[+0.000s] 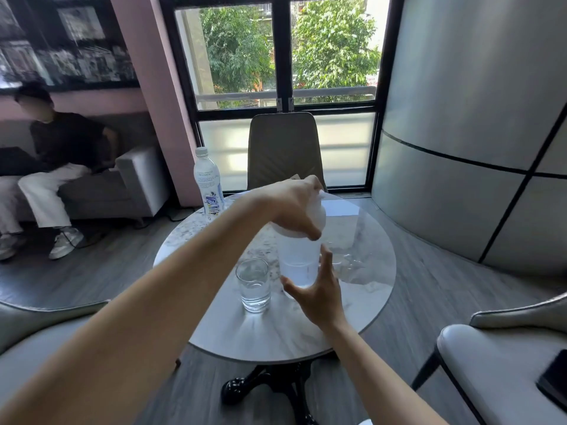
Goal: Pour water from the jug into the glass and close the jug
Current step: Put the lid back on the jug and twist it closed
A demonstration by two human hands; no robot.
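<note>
A clear jug (296,259) stands upright on the round marble table (365,305), partly filled with water. Its white lid (319,216) sits on top, and my left hand (294,207) grips that lid from above. My right hand (319,291) is at the jug's lower body, fingers spread around it; whether the palm presses on it I cannot tell. A clear glass (253,285) with water in it stands just left of the jug, close to it.
A plastic water bottle (208,182) stands at the table's far left edge. A chair (285,148) faces me across the table, armchairs flank me left and right, and a dark phone (555,381) lies on the right seat. A person sits on a sofa at left.
</note>
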